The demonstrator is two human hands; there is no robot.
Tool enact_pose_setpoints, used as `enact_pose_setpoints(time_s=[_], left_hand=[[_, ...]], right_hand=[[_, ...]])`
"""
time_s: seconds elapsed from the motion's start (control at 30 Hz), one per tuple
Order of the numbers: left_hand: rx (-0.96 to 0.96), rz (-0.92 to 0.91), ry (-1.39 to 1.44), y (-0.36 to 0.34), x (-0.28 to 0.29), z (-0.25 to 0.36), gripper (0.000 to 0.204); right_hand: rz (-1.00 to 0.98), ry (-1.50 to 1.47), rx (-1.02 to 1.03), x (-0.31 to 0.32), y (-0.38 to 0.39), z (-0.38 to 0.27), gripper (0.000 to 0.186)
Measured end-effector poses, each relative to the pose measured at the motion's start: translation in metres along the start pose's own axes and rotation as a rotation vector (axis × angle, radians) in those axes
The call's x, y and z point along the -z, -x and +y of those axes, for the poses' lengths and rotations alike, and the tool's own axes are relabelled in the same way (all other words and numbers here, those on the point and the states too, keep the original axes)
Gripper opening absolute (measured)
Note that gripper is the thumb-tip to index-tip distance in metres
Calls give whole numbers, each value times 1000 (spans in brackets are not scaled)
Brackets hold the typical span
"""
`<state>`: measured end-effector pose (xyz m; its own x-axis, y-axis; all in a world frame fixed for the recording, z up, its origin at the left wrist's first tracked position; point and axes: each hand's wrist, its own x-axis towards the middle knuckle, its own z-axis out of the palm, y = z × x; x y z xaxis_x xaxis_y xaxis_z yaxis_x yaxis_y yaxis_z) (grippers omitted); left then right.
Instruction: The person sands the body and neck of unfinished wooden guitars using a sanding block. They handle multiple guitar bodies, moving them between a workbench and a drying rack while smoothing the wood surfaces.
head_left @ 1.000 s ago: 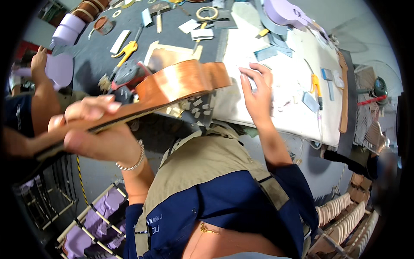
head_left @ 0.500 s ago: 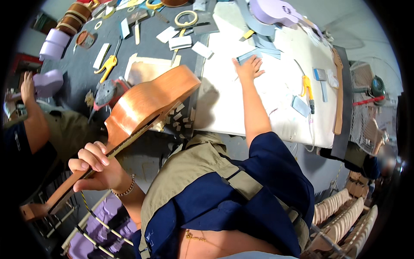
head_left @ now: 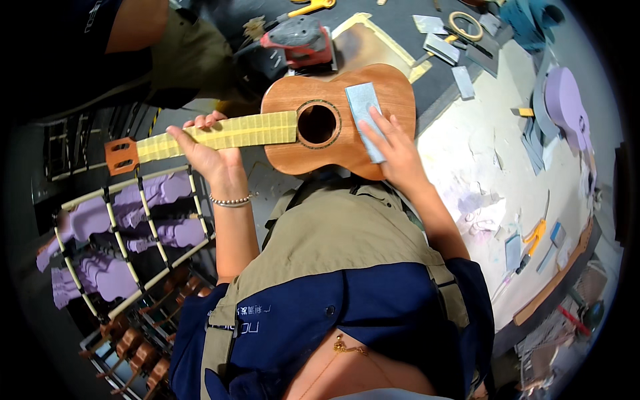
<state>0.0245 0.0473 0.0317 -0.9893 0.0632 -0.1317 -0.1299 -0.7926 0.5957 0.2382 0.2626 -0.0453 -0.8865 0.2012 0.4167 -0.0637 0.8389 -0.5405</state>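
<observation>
Left hand [head_left: 219,160], partly hidden, clasps the ukulele neck [head_left: 257,130]; right hand [head_left: 398,152], spread, seemingly presses a blue strip [head_left: 362,100].

So this one's a small brown wooden ukulele [head_left: 340,153] with a figure-eight body, soundboard facing up at the camera, neck off to the left and angled slightly down. Straight grain shows on the bare-looking top. The round dark soundhole [head_left: 318,125] has a thin patterned ring around it. The long fretboard [head_left: 260,131] is covered in pale yellow tape, and the reddish-brown headstock [head_left: 111,157] has two long slots. There's also a light blue rectangular strip of sheet material [head_left: 362,97] lying flat on the wide end, just right of the soundhole, slightly tilted, partly covered along its right side.
</observation>
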Motion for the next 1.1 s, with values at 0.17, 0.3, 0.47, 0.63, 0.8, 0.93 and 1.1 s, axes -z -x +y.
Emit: enact_pose_setpoints(time_s=[0.17,0.3,0.47,0.63,0.8,0.93,1.1], left_hand=[[65,159,15,-4,5,5,35],[104,76,110,-20,29,22,37],[114,-31,125,-10,29,22,42],[57,-137,51,4,-2,18,46],[37,-198,59,7,-3,16,48],[51,-267,88,-2,-3,12,47],[82,-385,38,-3,-9,16,41]], right_hand=[[-64,90,-182,-13,-17,-18,56],[-114,120,-100,-26,-24,-6,70],[-338,165,159,-15,-49,30,72],[-295,183,556,-29,-136,3,61],[-312,112,769,-19,-152,18,54],[-343,163,739,-9,-148,42,53],[-364,78,676,-19,-158,-2,57]])
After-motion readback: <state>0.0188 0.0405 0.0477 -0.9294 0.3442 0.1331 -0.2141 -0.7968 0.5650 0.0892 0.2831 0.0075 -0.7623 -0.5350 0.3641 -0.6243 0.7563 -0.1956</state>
